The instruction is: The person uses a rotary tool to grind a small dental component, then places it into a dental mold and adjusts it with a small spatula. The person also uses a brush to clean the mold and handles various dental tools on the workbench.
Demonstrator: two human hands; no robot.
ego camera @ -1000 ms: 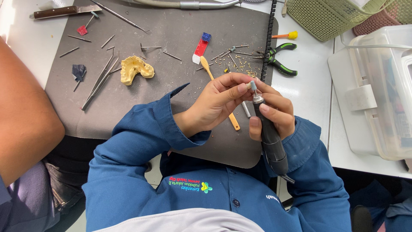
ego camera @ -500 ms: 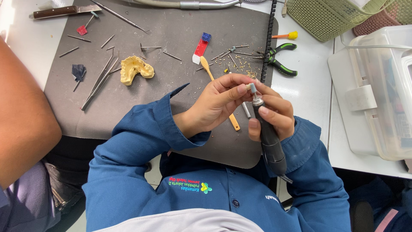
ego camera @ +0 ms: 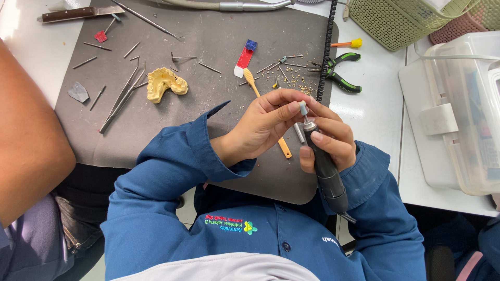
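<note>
Grey work mat (ego camera: 219, 36): covers the white bench top (ego camera: 375, 109); bears all small tools listed below.

Clear plastic storage box (ego camera: 469, 114): stands at the right edge of the bench, well apart from the hands.

Green woven basket (ego camera: 401, 18): upper right, behind the box.

Left hand (ego camera: 263, 127): over the mat's near right part, fingers curled, thumb and fingertips pinched on something small held against the tool's tip; what it is cannot be told.

Right hand (ego camera: 328, 138): clenched around the rotary handpiece, just beside the left hand, touching it at the fingertips.

Rotary handpiece (ego camera: 325, 169): dark grey barrel, tilted, a small pale cylindrical stone at its upper end, between both hands.

Yellow dental cast (ego camera: 164, 83): horseshoe-shaped, lies on the mat, left of the hands, apart from them.

Green-handled pliers (ego camera: 338, 70): at the mat's right edge.

Knife with brown handle (ego camera: 78, 13): top left.

Orange-handled instrument (ego camera: 263, 101): partly under the left hand.

Tweezers (ego camera: 122, 96): beside the cast.
</note>
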